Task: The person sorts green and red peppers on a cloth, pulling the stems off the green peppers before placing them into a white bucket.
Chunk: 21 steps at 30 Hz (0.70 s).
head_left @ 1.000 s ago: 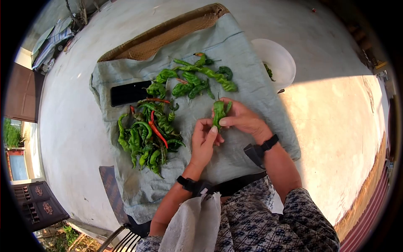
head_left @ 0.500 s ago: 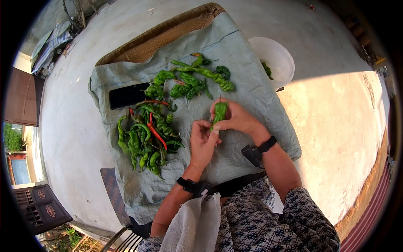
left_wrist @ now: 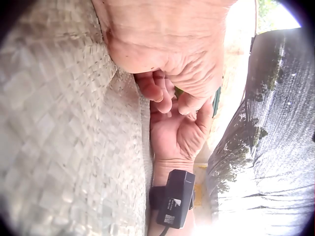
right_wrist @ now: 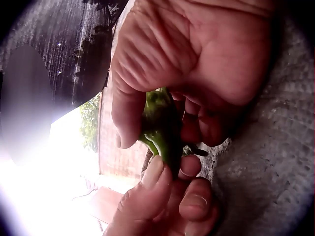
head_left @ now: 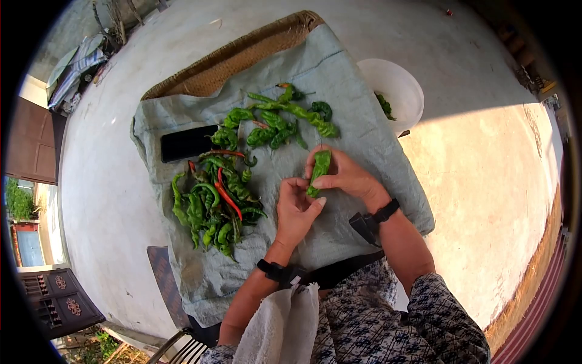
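Over the grey-green woven sheet [head_left: 376,182], the right hand [head_left: 350,176] pinches a green pepper [head_left: 321,165] between thumb and fingers, the pepper nearly upright in the head view. At its lower end is the left hand [head_left: 294,212]. The right wrist view shows the left thumb and curled fingers [right_wrist: 197,199] on the tip of the pepper [right_wrist: 160,115]. The left wrist view mostly hides the pepper behind the left hand [left_wrist: 167,44]. Left of the hands lies a pile of green peppers [head_left: 194,209] with a few red ones; more green peppers [head_left: 276,130] lie beyond.
A black phone [head_left: 187,144] rests on the sheet beside the peppers. The sheet covers part of a woven basket [head_left: 242,57]. A white bowl [head_left: 409,91] with some green pieces stands to the right on the concrete floor. A pale towel [head_left: 279,324] hangs in front of the person.
The left thumb has slid down toward the pepper's lower end and stands farther from the right thumb. The pepper has turned in the right hand's fingers. The pile has not changed.
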Tool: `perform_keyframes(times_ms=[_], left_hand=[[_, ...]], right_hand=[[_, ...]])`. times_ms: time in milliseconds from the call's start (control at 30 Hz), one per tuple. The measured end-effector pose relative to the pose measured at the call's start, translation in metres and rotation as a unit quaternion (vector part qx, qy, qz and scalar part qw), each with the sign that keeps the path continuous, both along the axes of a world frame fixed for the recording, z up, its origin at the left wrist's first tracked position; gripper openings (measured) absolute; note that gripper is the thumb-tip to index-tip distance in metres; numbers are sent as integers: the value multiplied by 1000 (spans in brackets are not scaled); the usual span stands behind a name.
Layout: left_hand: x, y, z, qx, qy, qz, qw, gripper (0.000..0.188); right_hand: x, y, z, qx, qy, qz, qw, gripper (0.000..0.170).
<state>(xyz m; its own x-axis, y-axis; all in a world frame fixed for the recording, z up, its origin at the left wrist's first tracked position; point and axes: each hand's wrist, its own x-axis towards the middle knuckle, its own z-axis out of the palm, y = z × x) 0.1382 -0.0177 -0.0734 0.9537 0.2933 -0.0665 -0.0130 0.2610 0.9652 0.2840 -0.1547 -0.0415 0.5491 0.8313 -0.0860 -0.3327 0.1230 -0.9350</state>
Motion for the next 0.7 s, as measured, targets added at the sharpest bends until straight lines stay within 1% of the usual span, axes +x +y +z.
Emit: perform_keyframes(times_ms=[67,167,267,367,467,533,567,667,700], left_hand=[[-1,0,1,6,13,-4,1000,45],[0,-2,3,5,21,2,1000,43],[-1,-1,3,7,26,-12,1000,39],[-1,0,3,21,33,-25,999,35],[0,-1,4,10,33,-24,999,32],[0,0,5,8,35,-27,999,31],[0,0,5,8,35,-28,999,31],[0,-1,3,5,36,-27,999,29],[0,-1,3,4,33,-29,999,28]], right_hand=[[0,0,-2,27,18,-20,999,49],[2,-6,3,1,44,-38,998,50],[4,-9,-1,11,70,-38,997,50],[7,-9,4,16,63,-21,998,51],[3,-10,20,5,42,-56,998,48],[8,-13,30,-14,-25,-96,995,50],[12,-17,36,-24,-58,-115,991,51],[28,-39,68,-65,-86,-190,976,50],[38,-48,72,-71,-130,-227,963,49]])
